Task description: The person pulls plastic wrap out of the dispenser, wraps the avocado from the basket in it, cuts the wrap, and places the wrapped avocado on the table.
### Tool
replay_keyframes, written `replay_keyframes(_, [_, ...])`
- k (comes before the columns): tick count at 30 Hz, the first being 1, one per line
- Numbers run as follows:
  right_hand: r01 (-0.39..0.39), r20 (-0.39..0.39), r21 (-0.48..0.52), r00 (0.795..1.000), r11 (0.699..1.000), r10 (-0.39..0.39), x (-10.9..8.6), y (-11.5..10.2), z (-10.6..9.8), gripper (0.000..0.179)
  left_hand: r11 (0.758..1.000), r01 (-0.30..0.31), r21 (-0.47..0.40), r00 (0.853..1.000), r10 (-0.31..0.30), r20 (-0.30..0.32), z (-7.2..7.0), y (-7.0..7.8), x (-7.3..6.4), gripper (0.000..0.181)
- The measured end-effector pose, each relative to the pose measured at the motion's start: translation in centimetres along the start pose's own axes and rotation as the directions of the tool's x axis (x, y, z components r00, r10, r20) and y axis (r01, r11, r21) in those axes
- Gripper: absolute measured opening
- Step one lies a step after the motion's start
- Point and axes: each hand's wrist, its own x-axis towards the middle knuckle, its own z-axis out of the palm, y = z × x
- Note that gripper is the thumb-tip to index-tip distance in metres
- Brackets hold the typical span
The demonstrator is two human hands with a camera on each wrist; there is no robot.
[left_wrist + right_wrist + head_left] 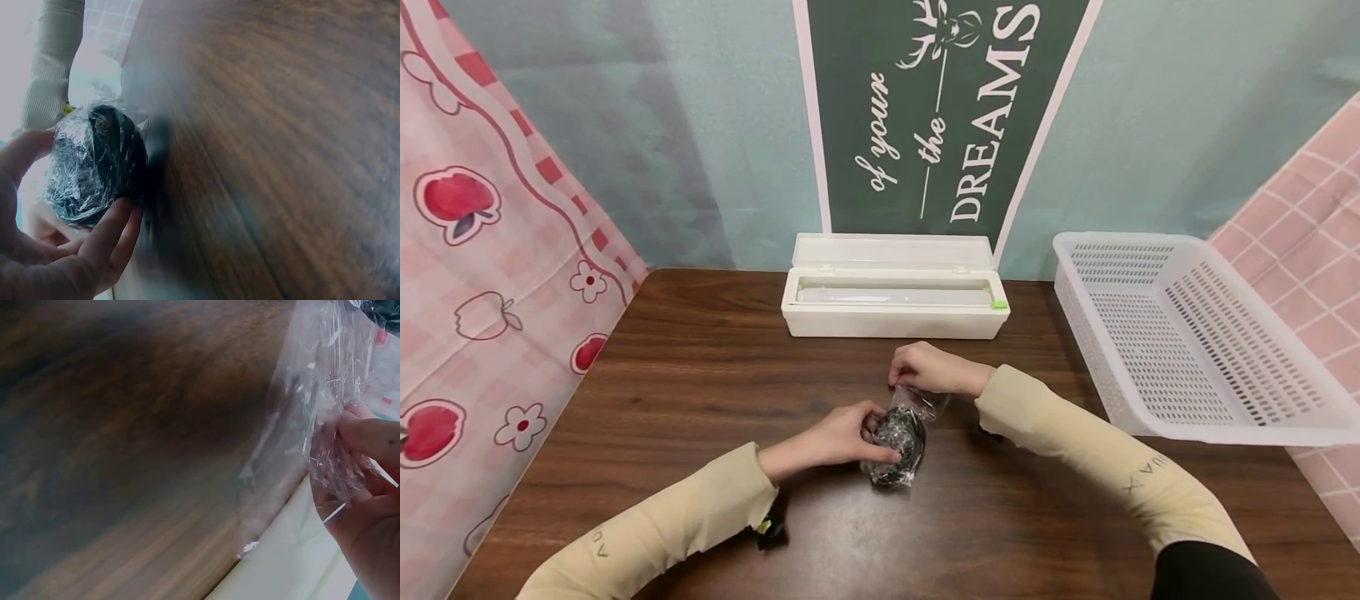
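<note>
A dark green, rounded object (908, 440) wrapped in crinkled cling film sits low over the table's middle; its exact kind is hard to tell through the film. My left hand (841, 435) grips it from the left, thumb on the near side and fingers on the far side. In the left wrist view, the wrapped object (103, 165) lies between thumb and fingers. Just beyond it, my right hand (931, 368) pinches a loose end of the cling film (325, 381), which stretches from the object to the fingers in the right wrist view.
Behind the hands stands a white cling film dispenser (895, 323), its lid raised and a roll inside. A white perforated basket (1097, 367) is at the right. The brown wooden table (700, 358) meets a curtain patterned with apples (456, 200) at left.
</note>
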Motion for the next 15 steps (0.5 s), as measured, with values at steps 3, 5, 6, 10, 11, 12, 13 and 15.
replay_keyframes(3, [0.022, -0.003, 0.02, 1.0, 1.0, -0.022, 0.5, 0.0, 0.0, 0.009, 0.999, 0.037, -0.022, 0.999, -0.037, -0.009, 0.1, 0.2, 0.0, 0.057])
replay_keyframes(5, [0.03, -0.007, 0.036, 1.0, 0.999, -0.029, 0.8, -0.1, 0.0, 0.01, 0.997, 0.061, -0.042, 0.998, -0.062, -0.012, 0.1, 0.3, -0.1, 0.059])
replay_keyframes(6, [0.029, -0.01, 0.043, 1.0, 0.999, -0.029, 0.9, -0.2, 0.0, 0.01, 0.996, 0.074, -0.053, 0.997, -0.075, -0.012, 0.2, 0.3, -0.1, 0.06])
replay_keyframes(10, [0.024, -0.026, 0.065, 0.999, 0.998, -0.023, 1.2, -0.3, -0.1, 0.011, 0.99, 0.104, -0.093, 0.994, -0.106, -0.016, 0.2, 0.4, -0.3, 0.062])
replay_keyframes(11, [0.026, -0.029, 0.071, 0.999, 0.997, -0.024, 1.3, -0.3, -0.1, 0.011, 0.989, 0.105, -0.103, 0.994, -0.108, -0.017, 0.3, 0.3, -0.3, 0.062])
replay_keyframes(12, [0.029, -0.031, 0.075, 0.999, 0.997, -0.026, 1.3, -0.3, -0.1, 0.011, 0.988, 0.105, -0.11, 0.994, -0.108, -0.019, 0.3, 0.3, -0.3, 0.062])
replay_keyframes(13, [0.03, -0.032, 0.079, 0.999, 0.996, -0.028, 1.4, -0.4, -0.1, 0.011, 0.988, 0.105, -0.118, 0.994, -0.108, -0.02, 0.3, 0.3, -0.3, 0.061])
replay_keyframes(15, [0.031, -0.031, 0.087, 0.999, 0.996, -0.028, 1.6, -0.5, -0.2, 0.01, 0.986, 0.103, -0.128, 0.994, -0.107, -0.022, 0.3, 0.3, -0.3, 0.061])
